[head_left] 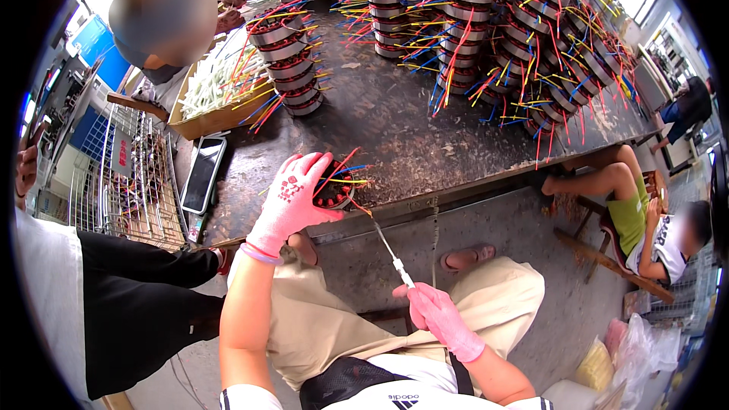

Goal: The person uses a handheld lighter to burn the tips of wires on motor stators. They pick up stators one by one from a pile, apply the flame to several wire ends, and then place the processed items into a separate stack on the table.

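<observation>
Left hand point(298, 196) clasps a wired ring point(332, 196) as the right hand point(440, 317) grips a slender white piece point(401, 270); overly hard pulling could tear the orange lead point(361, 209).

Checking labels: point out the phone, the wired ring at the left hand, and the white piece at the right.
Phone point(203, 175): head view, dark screen.
Wired ring point(332, 195): head view, coils.
White piece point(403, 272): head view, visible middle.
</observation>
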{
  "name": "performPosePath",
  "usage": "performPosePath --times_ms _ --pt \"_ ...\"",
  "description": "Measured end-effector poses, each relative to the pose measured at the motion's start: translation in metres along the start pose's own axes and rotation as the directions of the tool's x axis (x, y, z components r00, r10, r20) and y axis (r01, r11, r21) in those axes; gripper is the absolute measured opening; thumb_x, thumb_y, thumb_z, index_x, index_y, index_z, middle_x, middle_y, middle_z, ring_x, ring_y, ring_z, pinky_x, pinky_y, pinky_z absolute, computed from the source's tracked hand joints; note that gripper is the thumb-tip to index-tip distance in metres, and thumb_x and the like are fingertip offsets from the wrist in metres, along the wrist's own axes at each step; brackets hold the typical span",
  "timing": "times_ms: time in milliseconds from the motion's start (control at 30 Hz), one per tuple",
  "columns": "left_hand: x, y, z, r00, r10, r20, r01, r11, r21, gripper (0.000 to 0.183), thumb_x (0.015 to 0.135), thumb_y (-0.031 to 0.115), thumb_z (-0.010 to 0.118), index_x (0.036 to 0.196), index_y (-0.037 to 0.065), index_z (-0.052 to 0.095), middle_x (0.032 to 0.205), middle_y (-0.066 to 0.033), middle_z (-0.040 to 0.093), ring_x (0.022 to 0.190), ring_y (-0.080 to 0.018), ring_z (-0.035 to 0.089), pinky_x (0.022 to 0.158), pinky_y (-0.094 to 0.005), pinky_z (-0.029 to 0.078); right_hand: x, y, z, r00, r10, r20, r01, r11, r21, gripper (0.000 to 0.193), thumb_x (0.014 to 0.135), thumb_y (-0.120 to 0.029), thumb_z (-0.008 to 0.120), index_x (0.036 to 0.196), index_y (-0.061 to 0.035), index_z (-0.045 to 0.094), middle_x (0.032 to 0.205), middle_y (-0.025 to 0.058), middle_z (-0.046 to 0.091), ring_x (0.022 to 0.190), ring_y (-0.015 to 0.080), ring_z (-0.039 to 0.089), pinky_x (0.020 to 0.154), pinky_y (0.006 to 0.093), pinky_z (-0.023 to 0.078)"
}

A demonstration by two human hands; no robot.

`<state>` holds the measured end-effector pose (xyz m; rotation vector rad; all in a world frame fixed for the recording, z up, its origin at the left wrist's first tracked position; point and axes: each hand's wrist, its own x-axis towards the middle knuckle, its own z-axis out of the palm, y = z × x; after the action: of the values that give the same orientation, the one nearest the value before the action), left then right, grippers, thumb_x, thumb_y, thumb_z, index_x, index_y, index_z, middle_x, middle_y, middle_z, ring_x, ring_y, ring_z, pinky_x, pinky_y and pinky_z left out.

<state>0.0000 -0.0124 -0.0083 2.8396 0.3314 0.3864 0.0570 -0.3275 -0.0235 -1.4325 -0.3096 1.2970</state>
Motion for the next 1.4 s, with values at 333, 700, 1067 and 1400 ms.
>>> performPosePath --times_ms 333,700,1067,1400 --pt "0.000 0.007 0.003 0.996 -0.061 -0.064 0.058 0.997 -0.049 0.086 0.064 0.046 0.077 0.130 -0.001 0.047 0.127 -0.0209 0.050 0.120 -0.0398 0.045 0.105 -0.0469 0.034 -0.003 -0.002 0.002 0.999 -0.022 -0.029 0.025 0.994 0.106 0.031 0.100 -0.026 0.045 0.111 -0.0011 0.060 0.054 -0.0061 0.039 0.048 0.0030 0.032 0.045 0.0208 0.024" --pt "0.004 0.016 0.018 0.986 -0.124 -0.116 0.128 0.991 0.027 0.091 0.067 0.050 0.075 0.130 -0.006 0.043 0.123 -0.0231 0.052 0.117 -0.0388 0.048 0.109 -0.0503 0.026 -0.004 0.001 -0.003 0.998 -0.048 -0.047 0.050 0.997 0.050 0.029 0.100 -0.025 0.046 0.112 -0.0023 0.060 0.054 -0.0055 0.042 0.049 0.0029 0.034 0.046 0.0205 0.025" --pt "-0.002 0.011 -0.012 0.993 -0.112 -0.047 0.114 0.993 0.036 0.097 0.054 0.043 0.081 0.135 0.005 0.044 0.134 -0.0199 0.047 0.126 -0.0417 0.039 0.110 -0.0472 0.029 0.001 0.005 -0.002 1.000 0.004 0.010 -0.005 0.996 0.091 0.031 0.100 -0.024 0.045 0.111 0.0003 0.059 0.054 -0.0052 0.040 0.049 0.0032 0.033 0.046 0.0216 0.024" --pt "-0.010 0.000 -0.036 0.967 -0.229 0.111 0.235 0.971 -0.044 0.096 0.051 0.031 0.085 0.135 0.005 0.046 0.127 -0.0152 0.053 0.116 -0.0350 0.049 0.099 -0.0424 0.039 0.002 0.005 -0.001 1.000 -0.006 0.002 0.006 0.998 0.067 0.031 0.100 -0.024 0.045 0.112 0.0002 0.059 0.054 -0.0043 0.041 0.049 0.0034 0.033 0.046 0.0217 0.025"
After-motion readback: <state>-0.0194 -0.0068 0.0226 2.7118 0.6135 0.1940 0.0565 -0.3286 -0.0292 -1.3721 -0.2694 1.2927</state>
